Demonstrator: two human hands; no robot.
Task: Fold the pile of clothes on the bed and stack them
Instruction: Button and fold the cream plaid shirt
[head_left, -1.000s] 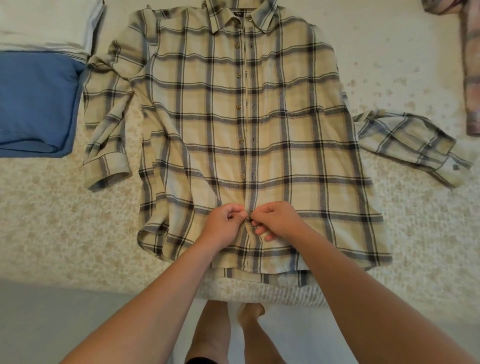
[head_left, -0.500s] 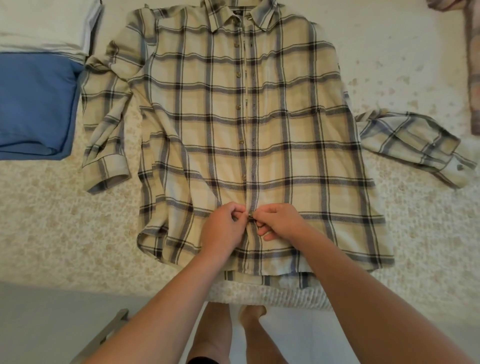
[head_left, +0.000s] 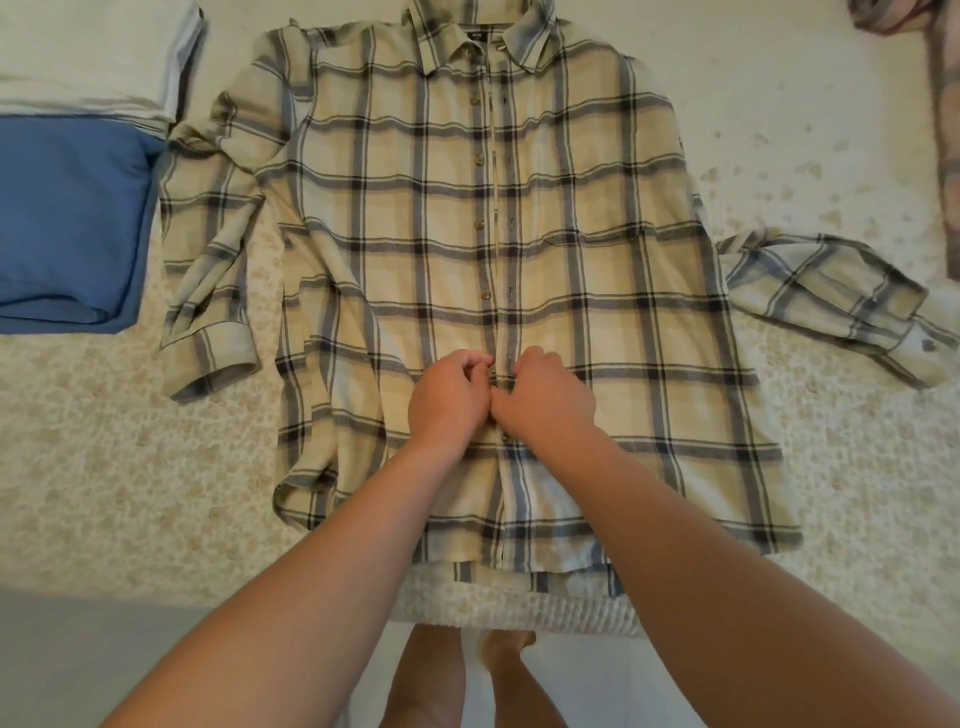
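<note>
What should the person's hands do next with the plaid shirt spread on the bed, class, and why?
Probably finish fastening the button they are pinching. The left hand and right hand meet at the placket of the plaid shirt, and the buttons above look undone, with a gap showing. Folding likely waits.

plaid shirt (head_left: 597, 291) | cream, dark checks | flat, front up, sleeves out | on bed (head_left: 130, 467)
</note>
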